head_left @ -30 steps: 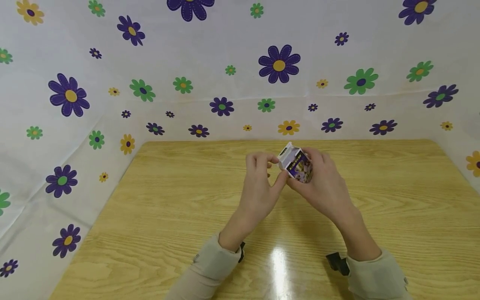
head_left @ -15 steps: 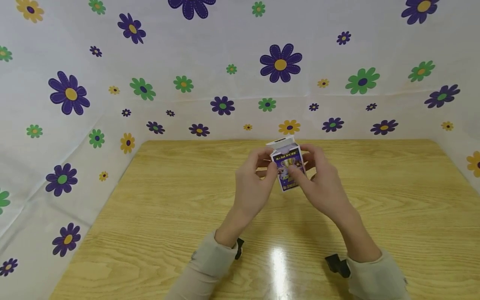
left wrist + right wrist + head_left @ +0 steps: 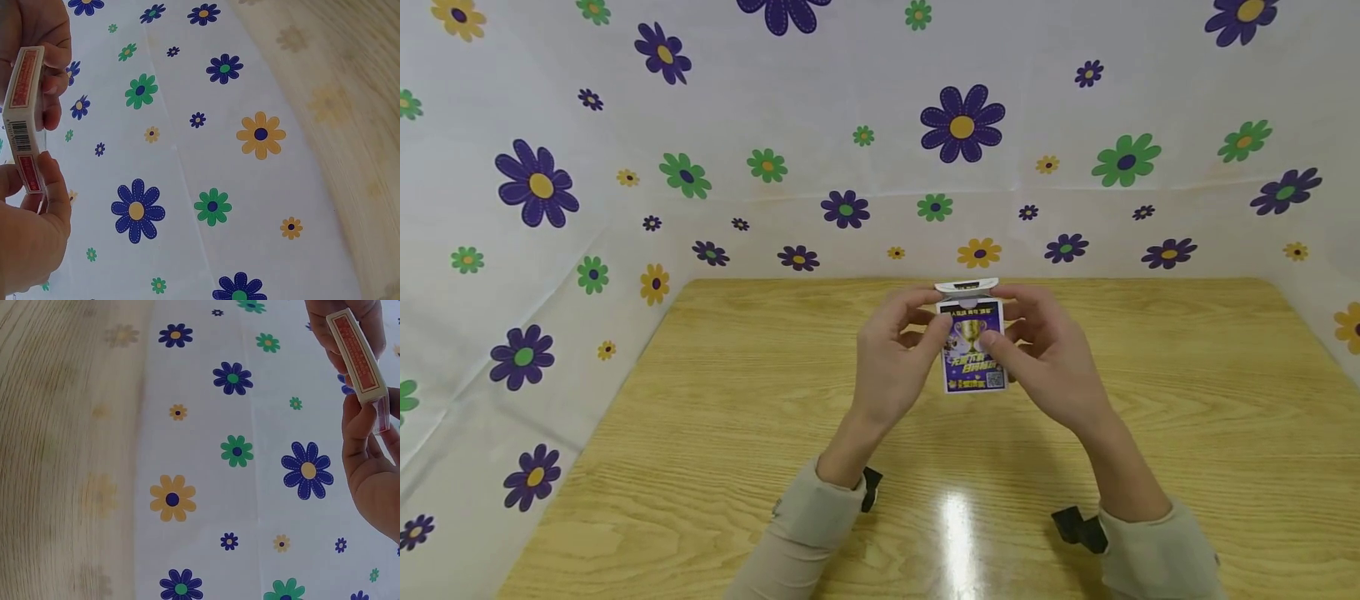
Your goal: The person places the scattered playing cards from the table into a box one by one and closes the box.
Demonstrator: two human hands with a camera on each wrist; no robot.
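Note:
Between the two hands is a small card box [image 3: 973, 354], white-edged, with a purple front bearing a gold trophy, yellow lettering and a square code. Its white top flap [image 3: 967, 287] is raised at the far end. My left hand [image 3: 891, 358] pinches the left edge, thumb on the front, index finger by the flap. My right hand [image 3: 1052, 354] grips the right edge with its thumb across the front. The left wrist view shows a narrow side of the box [image 3: 26, 119] with red panels and a barcode; another red-panelled side of the box [image 3: 357, 356] faces the right wrist camera.
The box is held above a wood-grain table [image 3: 737, 400]. Behind and to the left hangs a white cloth [image 3: 880, 75] printed with purple, green and yellow flowers. A bright light reflection lies near the table's front.
The box has turned from a rightward tilt to nearly straight, its front now facing me. Its flap looks flatter. My left hand has shifted slightly left, and the right thumb has moved onto the front.

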